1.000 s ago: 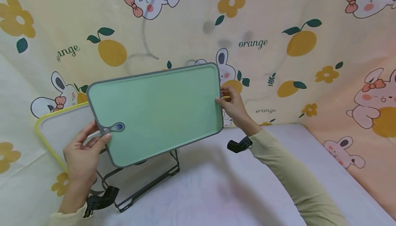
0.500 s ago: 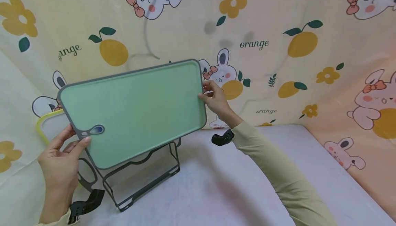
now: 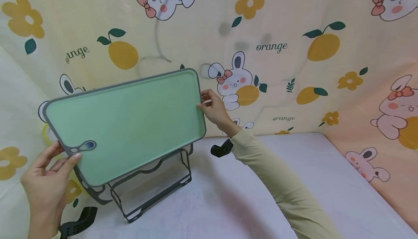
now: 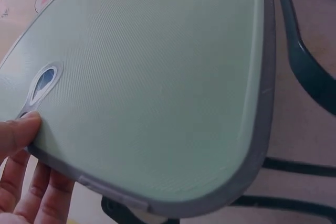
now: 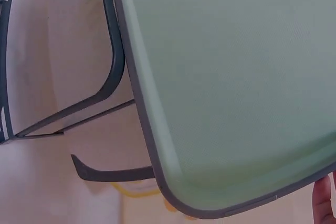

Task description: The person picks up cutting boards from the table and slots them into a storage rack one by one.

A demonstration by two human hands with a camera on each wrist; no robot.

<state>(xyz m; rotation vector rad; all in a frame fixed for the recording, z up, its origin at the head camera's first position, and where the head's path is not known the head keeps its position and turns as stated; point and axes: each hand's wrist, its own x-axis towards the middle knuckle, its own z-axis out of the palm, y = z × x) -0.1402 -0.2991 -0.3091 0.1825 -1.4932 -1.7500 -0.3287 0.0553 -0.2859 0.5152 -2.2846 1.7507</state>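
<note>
A green cutting board point(image 3: 130, 122) with a grey rim hangs tilted in front of a dark metal rack point(image 3: 160, 193), its left end lower than its right. My left hand point(image 3: 47, 182) grips the left short edge, thumb on the face beside a drop-shaped inset point(image 3: 87, 145). On the opposite short edge my right hand point(image 3: 213, 108) pinches the rim between thumb and fingers. In the left wrist view, fingers point(image 4: 50, 198) curl behind the board. The right wrist view shows the lower long edge right beside a curved rack bar point(image 5: 116, 51).
Mostly hidden behind the green board is a yellow-rimmed board point(image 3: 45, 133), with a dark grey handle point(image 3: 94, 193) showing below it at the left. The rack stands on a white tabletop point(image 3: 235, 181). A patterned cloth point(image 3: 277, 13) hangs behind.
Both hands have carried the green board left, and lately a little lower, across the front of the yellow-rimmed board, which is now mostly covered. More of the rack shows. The grips stay the same.
</note>
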